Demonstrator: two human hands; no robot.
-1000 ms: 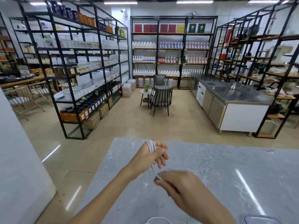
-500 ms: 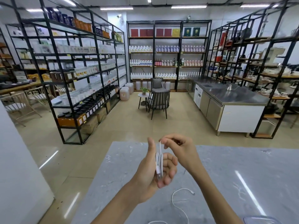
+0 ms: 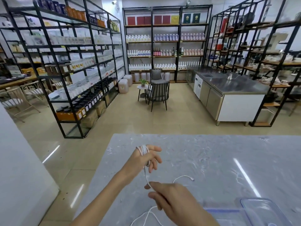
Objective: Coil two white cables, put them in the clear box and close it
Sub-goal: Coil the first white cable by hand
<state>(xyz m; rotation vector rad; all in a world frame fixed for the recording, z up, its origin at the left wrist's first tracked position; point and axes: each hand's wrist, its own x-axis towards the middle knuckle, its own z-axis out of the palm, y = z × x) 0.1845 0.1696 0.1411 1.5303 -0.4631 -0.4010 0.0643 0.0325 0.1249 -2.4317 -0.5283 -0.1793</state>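
White cable (image 3: 143,150) looped round left fingers (image 3: 155,149), pinched by right fingers (image 3: 150,186) (clear box (image 3: 267,212) near).

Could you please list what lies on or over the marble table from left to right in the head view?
Left hand wrapped with the cable coil → right hand → cable's free plug end → clear box.

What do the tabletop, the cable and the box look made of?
Tabletop: grey veined stone or a stone-look slab, polished, since it mirrors the ceiling lights. Cable: white, flexible, likely rubbery plastic sheathing; it bends into tight loops around the left hand. Box: clear, bluish plastic, see-through.
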